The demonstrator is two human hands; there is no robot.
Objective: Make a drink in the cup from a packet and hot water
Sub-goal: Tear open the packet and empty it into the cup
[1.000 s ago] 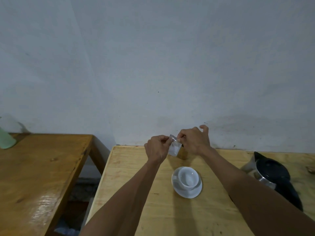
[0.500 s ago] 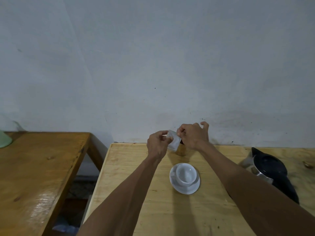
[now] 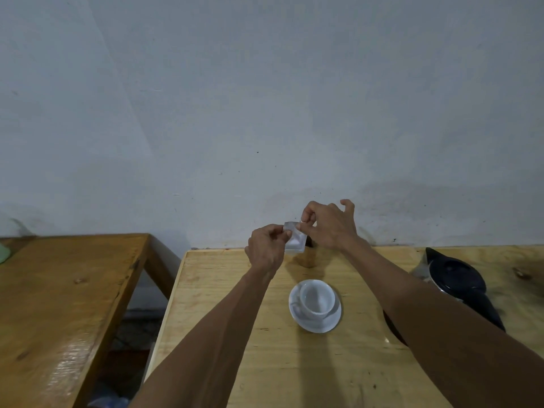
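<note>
A small white packet (image 3: 295, 241) is held in the air above the far edge of the light wooden table (image 3: 265, 363). My left hand (image 3: 266, 248) pinches its top left corner and my right hand (image 3: 326, 223) pinches the top edge beside it. A white cup (image 3: 318, 300) stands upright and empty on a white saucer (image 3: 329, 323), nearer to me than the packet and below it. A kettle with a black lid (image 3: 454, 276) sits at the right, partly hidden by my right forearm.
A small wooden holder (image 3: 307, 257) stands on the table near the wall, mostly hidden behind the packet. A darker wooden table (image 3: 59, 304) stands at the left, with a gap between the two. A pale green object (image 3: 3, 254) shows at its far left edge.
My right hand's fingers have lifted and shifted along the packet's top edge. Both hands stay together on the packet over the table's far edge.
</note>
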